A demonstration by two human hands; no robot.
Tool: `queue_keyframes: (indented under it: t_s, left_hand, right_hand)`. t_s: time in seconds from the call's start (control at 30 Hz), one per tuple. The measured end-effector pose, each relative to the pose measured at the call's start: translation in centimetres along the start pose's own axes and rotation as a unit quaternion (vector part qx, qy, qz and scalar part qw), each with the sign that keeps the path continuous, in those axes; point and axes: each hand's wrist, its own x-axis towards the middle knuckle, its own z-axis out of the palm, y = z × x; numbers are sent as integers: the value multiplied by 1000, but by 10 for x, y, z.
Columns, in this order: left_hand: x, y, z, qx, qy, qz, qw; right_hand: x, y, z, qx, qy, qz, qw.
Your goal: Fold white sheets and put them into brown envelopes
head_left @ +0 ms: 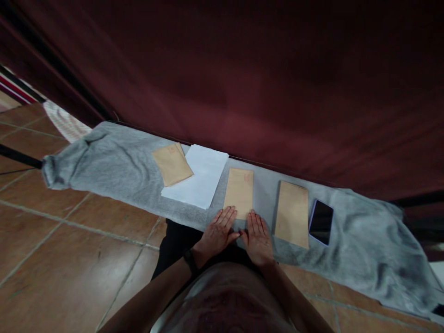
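Observation:
A tan envelope [239, 192] with a faint red mark lies flat on the grey cloth [121, 169]. Both hands rest at its near edge with fingers stretched out. My left hand [218, 233] touches the lower left corner, and my right hand [257, 235] lies at the lower right corner. The two thumbs nearly meet below the envelope. To the left, a few more tan envelopes [172, 164] overlap white paper sheets [203, 178]. A stack of tan envelopes [292, 212] sits on the right.
A phone [321, 222] with a dark screen lies right of the envelope stack. Behind the cloth-covered surface rises a dark red fabric wall [236, 92]. Tiled floor [69, 259] shows below on the left. A black strap [21, 157] reaches the cloth's left end.

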Motion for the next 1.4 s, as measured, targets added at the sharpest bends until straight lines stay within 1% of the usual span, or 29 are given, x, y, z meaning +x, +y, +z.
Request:
queue_keyframes:
  t_s: [0.2, 0.33, 0.37, 0.5, 0.6, 0.67, 0.87, 0.97, 1.07, 1.17, 1.23, 1.3, 1.37, 1.4]
  left_hand:
    - [-6, -1, 1, -10, -3, -25, 1000]
    - [-6, -1, 3, -14, -5, -28, 999]
    - [-6, 0, 3, -13, -7, -29, 999]
    - [-6, 0, 1, -7, -21, -31, 999]
    - [-6, 1, -1, -2, -23, -33, 999]
    - [-6, 3, -1, 2, -14, -41, 999]
    - [-13, 8, 6, 12, 26, -103, 994]
    - [-11, 9, 10, -5, 44, -136, 990]
    - [-2, 11, 9, -43, 60, -171, 982]
    - [10, 12, 7, -93, 91, -207, 970]
    - [18, 9, 8, -136, 119, -239, 954]
    - [25, 3, 11, -204, 149, -286, 925]
    - [33, -4, 13, -295, 168, -329, 881]
    - [37, -7, 14, -338, 170, -340, 861]
  right_hand:
    - [-4, 5, -7, 18, -20, 22, 999]
    - [-1, 3, -14, 45, -27, 36, 998]
    - [0, 1, -16, 55, -28, 31, 998]
    - [4, -15, -16, 94, -48, -27, 994]
    - [3, -22, -12, 91, -47, -19, 995]
    - [1, -20, -10, 81, -41, -7, 996]
    - [-4, -7, -9, 68, -16, -1, 998]
    - [-2, -9, -9, 71, -9, 4, 997]
    - [3, -13, -11, 71, -12, 21, 997]
    - [10, -16, -13, 70, -16, 33, 997]
    - [16, -18, -15, 67, -18, 39, 997]
    - [21, -20, -17, 58, -23, 45, 997]
    - [25, -22, -18, 46, -29, 51, 997]
    - [27, -23, -18, 40, -29, 55, 997]
